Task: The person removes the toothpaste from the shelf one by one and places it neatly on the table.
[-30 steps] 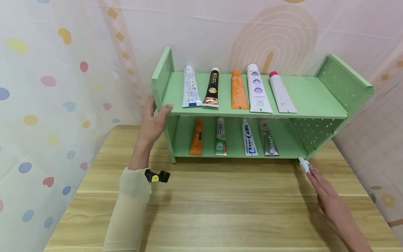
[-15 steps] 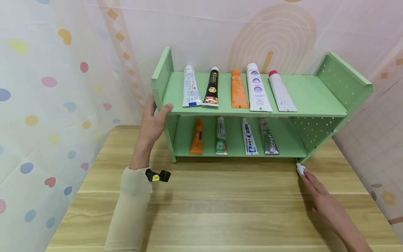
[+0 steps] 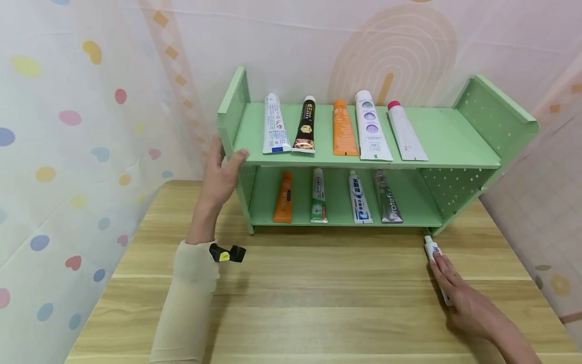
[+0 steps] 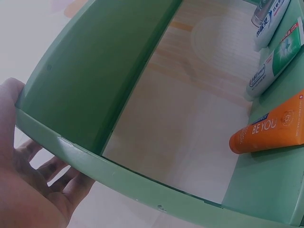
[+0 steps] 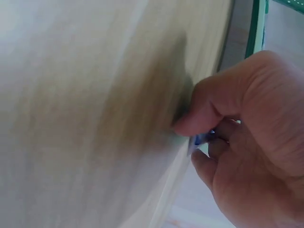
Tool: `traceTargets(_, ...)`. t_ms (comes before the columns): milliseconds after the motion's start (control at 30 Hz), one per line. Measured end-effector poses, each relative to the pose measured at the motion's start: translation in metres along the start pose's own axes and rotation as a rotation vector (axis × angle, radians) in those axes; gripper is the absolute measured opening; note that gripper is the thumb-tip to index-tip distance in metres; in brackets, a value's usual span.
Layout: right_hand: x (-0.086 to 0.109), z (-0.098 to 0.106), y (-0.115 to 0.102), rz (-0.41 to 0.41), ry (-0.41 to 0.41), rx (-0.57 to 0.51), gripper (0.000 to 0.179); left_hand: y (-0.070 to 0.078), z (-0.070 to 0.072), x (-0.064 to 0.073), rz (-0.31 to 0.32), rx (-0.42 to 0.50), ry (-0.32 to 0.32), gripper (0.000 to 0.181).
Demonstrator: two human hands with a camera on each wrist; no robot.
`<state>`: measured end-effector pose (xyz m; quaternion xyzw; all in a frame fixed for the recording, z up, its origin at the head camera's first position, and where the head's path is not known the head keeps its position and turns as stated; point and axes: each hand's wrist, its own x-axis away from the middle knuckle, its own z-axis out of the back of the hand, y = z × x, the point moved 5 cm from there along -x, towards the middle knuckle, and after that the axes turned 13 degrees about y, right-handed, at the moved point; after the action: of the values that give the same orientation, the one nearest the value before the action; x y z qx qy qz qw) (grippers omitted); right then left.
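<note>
Pinches a white tube [image 3: 432, 247] in the right hand [image 3: 465, 298], on or just above the table [image 3: 318, 293], before the right end of the green shelf [image 3: 454, 134]; exposes more tube than half a second ago, so likely lays it flatter. Reveals, only from the right wrist, the curled thumb [image 5: 199, 118]; grips the left side panel [image 3: 233, 108] with the left hand [image 3: 220, 182].
</note>
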<state>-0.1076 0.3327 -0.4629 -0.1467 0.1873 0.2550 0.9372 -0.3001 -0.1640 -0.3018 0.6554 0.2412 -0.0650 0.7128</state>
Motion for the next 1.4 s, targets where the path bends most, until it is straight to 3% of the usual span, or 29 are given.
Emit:
traceTargets(267,-0.001,0.000,0.004,-0.198,-0.223,-0.015,0.089,-0.002,0.000,-0.002,-0.017,0.010,-0.007,0.062)
traceTargets(433,-0.002,0.002,0.004,-0.227,-0.230,-0.041,0.083,-0.004,0.000,-0.002,-0.009,-0.009,-0.007,0.063)
traceTargets(633,-0.007,0.010,0.005,-0.212,-0.145,-0.033,0.073,-0.003,0.000,-0.001,0.000,-0.019,-0.007,0.063)
traceTargets(900,-0.025,0.030,-0.002,-0.089,0.108,0.003,0.068,-0.002,0.001,-0.001,0.004,-0.020,-0.006,0.063)
traceTargets(1100,-0.046,0.055,-0.016,-0.108,0.266,-0.106,0.075,-0.002,0.002,-0.001,0.000,-0.014,-0.004,0.063)
traceTargets(1267,-0.065,0.075,-0.026,-0.176,0.298,-0.208,0.076,-0.003,0.002,-0.001,0.005,-0.013,-0.005,0.063)
traceTargets(1400,-0.080,0.091,-0.035,-0.170,0.347,-0.308,0.085,-0.004,0.002,-0.001,0.010,-0.018,-0.001,0.062)
